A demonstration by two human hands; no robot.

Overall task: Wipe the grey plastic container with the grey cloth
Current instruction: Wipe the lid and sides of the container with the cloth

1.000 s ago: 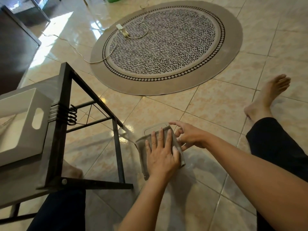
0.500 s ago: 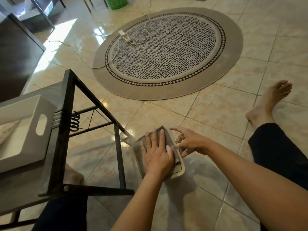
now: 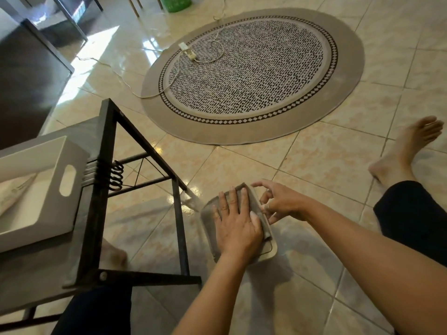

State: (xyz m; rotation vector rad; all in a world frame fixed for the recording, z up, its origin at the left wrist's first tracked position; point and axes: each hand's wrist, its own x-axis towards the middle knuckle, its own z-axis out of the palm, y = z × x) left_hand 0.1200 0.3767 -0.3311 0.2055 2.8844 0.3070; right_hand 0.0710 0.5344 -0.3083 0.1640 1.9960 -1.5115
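Note:
The grey plastic container (image 3: 271, 250) is held above the tiled floor, and only its near rim and right corner show. The grey cloth (image 3: 208, 220) lies over most of it. My left hand (image 3: 235, 224) presses flat on the cloth, fingers spread and pointing away from me. My right hand (image 3: 278, 203) pinches the container's far right edge with its fingertips.
A black metal-frame table (image 3: 106, 170) stands at the left and carries a white tray (image 3: 48, 201) with a handle slot. A round patterned rug (image 3: 251, 76) with a white power strip (image 3: 187, 50) and cord lies ahead. My bare right foot (image 3: 406, 151) rests at the right.
My left hand slid the cloth away from me over the container, uncovering its near rim and covering its far end. My right hand kept its hold on the edge.

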